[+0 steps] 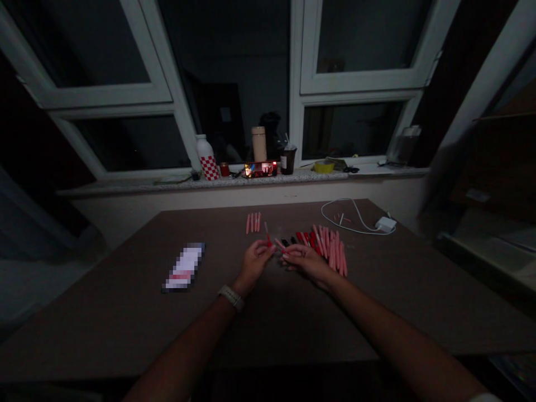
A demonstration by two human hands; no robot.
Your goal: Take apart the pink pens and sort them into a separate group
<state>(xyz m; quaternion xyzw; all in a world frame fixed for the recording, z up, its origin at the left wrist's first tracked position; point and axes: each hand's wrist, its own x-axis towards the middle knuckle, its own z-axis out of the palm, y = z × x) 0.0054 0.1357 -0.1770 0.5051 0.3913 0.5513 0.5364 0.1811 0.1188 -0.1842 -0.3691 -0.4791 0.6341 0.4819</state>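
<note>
Dim room, dark brown table (pixel 125 312) below a window. Both forearms reach to the table's middle, and the hands meet there, nearly touching. The left hand (pixel 255 258) has its fingers pinched on a thin stick (pixel 267 233) with a red lower end, which stands up and tilts slightly away from the person. The right hand (pixel 305 260) is palm down, with its fingers curled on a pink tube (pixel 280 244) whose free end points toward the left hand. A pale wristband (pixel 231 296) sits on the left wrist. Just beyond and right of the right hand lies a loose pile of pink and red tubes (pixel 333 248), some touching the hand's far edge. Three more pink tubes (pixel 253 222) lie side by side farther back, apart from the pile. A white charger (pixel 385 224) with its looped cable (pixel 335 220) sits at the far right of the table. A flat blurred packet (pixel 184 267) lies to the left. On the windowsill (pixel 125 184) stand a red-checked bottle (pixel 207 157), a beige cylinder (pixel 259 143) and a dark cup (pixel 288 159).
</note>
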